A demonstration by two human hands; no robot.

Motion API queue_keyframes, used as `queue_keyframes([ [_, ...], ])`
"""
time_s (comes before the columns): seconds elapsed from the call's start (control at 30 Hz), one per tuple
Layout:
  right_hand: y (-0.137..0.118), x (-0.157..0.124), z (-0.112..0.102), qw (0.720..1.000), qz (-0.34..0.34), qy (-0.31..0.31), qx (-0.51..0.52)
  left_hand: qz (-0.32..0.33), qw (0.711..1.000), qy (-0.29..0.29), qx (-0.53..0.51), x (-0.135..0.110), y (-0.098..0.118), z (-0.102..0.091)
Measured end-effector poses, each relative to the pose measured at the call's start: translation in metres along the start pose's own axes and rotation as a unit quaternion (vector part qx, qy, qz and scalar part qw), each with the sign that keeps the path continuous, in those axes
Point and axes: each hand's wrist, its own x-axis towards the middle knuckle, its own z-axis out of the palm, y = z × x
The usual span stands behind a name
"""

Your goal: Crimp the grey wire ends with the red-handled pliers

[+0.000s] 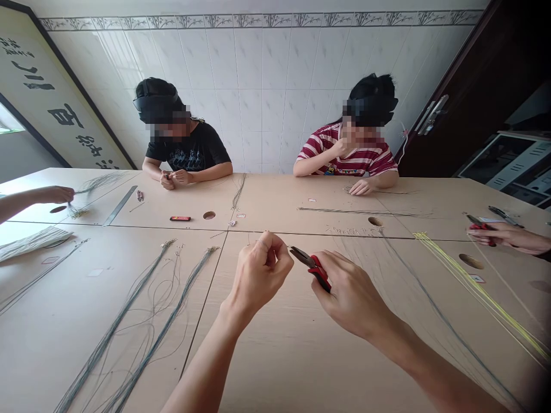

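Observation:
My right hand (350,289) is wrapped round a pair of pliers (316,268) with red and black handles. The dark jaws point left, close to the fingertips of my left hand (263,264). That hand is closed in a pinch above the table; what sits between its fingers is too small to make out, though a tiny pale bit shows by the plier tips. On the left lie two bundles of grey-green cords (133,301) with small metal ends. Small metal pieces (344,230) are scattered beyond my right hand.
Two people sit across the wooden table (267,355). Another person's hand (55,195) holds cords at far left; a hand (503,236) with red-handled pliers is at far right. Yellow cords (473,287), a metal ruler (120,205) and a black-and-red item (180,218) lie about.

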Motion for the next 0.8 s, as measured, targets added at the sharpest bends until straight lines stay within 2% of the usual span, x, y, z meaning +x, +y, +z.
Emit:
queue_keyframes([
  [0.8, 0.0019, 0.0006, -0.0001, 1.000, 0.006, -0.007, -0.012, -0.008, 1.000, -0.019, 0.009, -0.0011, 0.0028, -0.0003],
])
